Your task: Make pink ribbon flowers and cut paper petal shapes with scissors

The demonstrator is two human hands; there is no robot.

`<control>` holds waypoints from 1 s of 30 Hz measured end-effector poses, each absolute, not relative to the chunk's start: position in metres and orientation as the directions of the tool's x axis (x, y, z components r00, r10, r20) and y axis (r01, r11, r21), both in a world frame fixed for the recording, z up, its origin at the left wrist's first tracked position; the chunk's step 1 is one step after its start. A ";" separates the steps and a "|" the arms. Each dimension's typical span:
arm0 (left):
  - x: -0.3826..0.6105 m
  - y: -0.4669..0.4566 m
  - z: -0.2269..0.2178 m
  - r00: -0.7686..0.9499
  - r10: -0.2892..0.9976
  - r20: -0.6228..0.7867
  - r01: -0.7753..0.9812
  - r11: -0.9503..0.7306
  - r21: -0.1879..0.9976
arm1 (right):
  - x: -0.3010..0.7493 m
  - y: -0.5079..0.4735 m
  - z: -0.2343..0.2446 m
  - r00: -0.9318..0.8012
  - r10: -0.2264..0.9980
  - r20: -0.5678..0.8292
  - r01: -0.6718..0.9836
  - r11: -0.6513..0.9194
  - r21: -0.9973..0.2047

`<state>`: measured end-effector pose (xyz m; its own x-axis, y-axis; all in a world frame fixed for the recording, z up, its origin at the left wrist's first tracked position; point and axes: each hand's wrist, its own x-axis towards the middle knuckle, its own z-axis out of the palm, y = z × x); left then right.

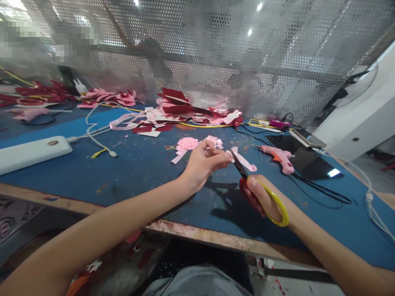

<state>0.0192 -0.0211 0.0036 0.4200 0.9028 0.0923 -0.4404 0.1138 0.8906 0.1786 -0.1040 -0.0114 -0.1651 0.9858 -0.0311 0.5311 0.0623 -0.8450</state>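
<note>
My left hand [203, 161] pinches one end of a pink paper strip [243, 160] above the blue table [123, 164]. My right hand [262, 199] grips scissors [247, 176] with red and yellow handles. The dark blades point up and left, meeting the strip close to my left fingertips. Two pink fringed paper flowers [187, 144] lie on the table just beyond my left hand.
A pink glue gun [279, 156] with its black cord lies to the right, beside a dark tablet [305, 160]. Red and pink paper scraps [175, 109] pile up at the back by a perforated screen. A white power bank [31, 152] with cable sits left.
</note>
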 end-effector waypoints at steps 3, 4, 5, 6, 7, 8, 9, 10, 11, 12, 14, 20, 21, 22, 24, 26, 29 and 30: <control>0.018 -0.020 0.004 0.419 0.904 0.087 -0.432 0.114 0.894 | 0.179 -0.103 -0.010 -0.140 0.990 0.007 0.587 0.088 -0.805; 0.018 -0.020 0.004 0.422 0.902 0.085 -0.429 0.116 0.896 | 0.179 -0.102 -0.009 -0.128 0.992 0.024 0.617 0.098 -0.781; 0.018 -0.020 0.004 0.429 0.899 0.084 -0.424 0.118 0.898 | 0.179 -0.101 -0.008 -0.116 0.992 0.041 0.651 0.107 -0.752; 0.017 -0.019 0.004 0.436 0.896 0.085 -0.420 0.119 0.900 | 0.179 -0.101 -0.007 -0.105 0.993 0.054 0.683 0.111 -0.722; 0.017 -0.019 0.004 0.442 0.893 0.085 -0.416 0.120 0.901 | 0.179 -0.100 -0.007 -0.098 0.993 0.060 0.708 0.112 -0.697; 0.017 -0.018 0.004 0.447 0.890 0.086 -0.414 0.121 0.902 | 0.180 -0.099 -0.006 -0.090 0.994 0.062 0.728 0.108 -0.677; 0.017 -0.018 0.004 0.452 0.888 0.085 -0.413 0.124 0.902 | 0.180 -0.099 -0.006 -0.086 0.995 0.060 0.741 0.104 -0.664; 0.016 -0.017 0.004 0.456 0.886 0.081 -0.412 0.130 0.902 | 0.180 -0.098 -0.006 -0.081 0.995 0.056 0.745 0.097 -0.660; 0.016 -0.017 0.005 0.462 0.884 0.074 -0.410 0.139 0.902 | 0.181 -0.098 -0.006 -0.073 0.996 0.052 0.741 0.089 -0.665; 0.016 -0.018 0.004 0.472 0.879 0.065 -0.404 0.150 0.902 | 0.181 -0.099 -0.006 -0.069 0.996 0.050 0.730 0.084 -0.678; 0.017 -0.019 0.004 0.500 0.865 0.042 -0.382 0.177 0.907 | 0.181 -0.100 -0.006 -0.084 0.995 0.051 0.689 0.095 -0.719; 0.018 -0.024 0.004 0.525 0.851 0.003 -0.343 0.209 0.916 | 0.181 -0.102 -0.002 -0.176 0.983 0.049 0.612 0.149 -0.777; 0.018 -0.024 0.005 0.519 0.855 0.000 -0.344 0.209 0.915 | 0.181 -0.102 -0.001 -0.183 0.982 0.046 0.615 0.151 -0.774; 0.018 -0.024 0.006 0.512 0.859 0.000 -0.347 0.207 0.915 | 0.181 -0.102 -0.001 -0.191 0.981 0.042 0.617 0.153 -0.772; 0.018 -0.023 0.007 0.505 0.863 0.009 -0.354 0.197 0.914 | 0.181 -0.102 -0.002 -0.199 0.979 0.041 0.611 0.157 -0.776; 0.018 -0.023 0.007 0.504 0.864 0.015 -0.352 0.190 0.917 | 0.181 -0.102 -0.004 -0.198 0.979 0.045 0.592 0.156 -0.791; 0.018 -0.023 0.006 0.514 0.858 0.001 -0.336 0.201 0.920 | 0.181 -0.101 -0.008 -0.192 0.981 0.033 0.556 0.136 -0.820; 0.018 -0.023 0.005 0.518 0.855 -0.002 -0.335 0.205 0.920 | 0.181 -0.101 -0.009 -0.194 0.981 0.024 0.548 0.128 -0.827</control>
<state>0.0180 -0.0231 0.0055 0.5181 0.8553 -0.0022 -0.3345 0.2050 0.9198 0.1813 -0.1015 -0.0093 -0.1942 0.9807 0.0236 0.5477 0.1284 -0.8268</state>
